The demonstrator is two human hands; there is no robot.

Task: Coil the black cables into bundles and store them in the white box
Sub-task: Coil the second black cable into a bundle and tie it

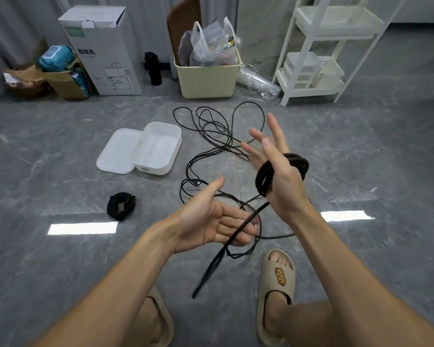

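Head view: one finished bundle (121,205) on floor, white box (158,147) empty beside lid. Right hand (273,166), fingers spread, wearing half-wound coil (282,172); left hand (211,219) flat under blurred strand. Loose cable (218,131) remaining.

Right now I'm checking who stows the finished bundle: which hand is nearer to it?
Left. The left hand hangs just right of the finished bundle on the floor; the right hand, wrapped in cable, is farther right.
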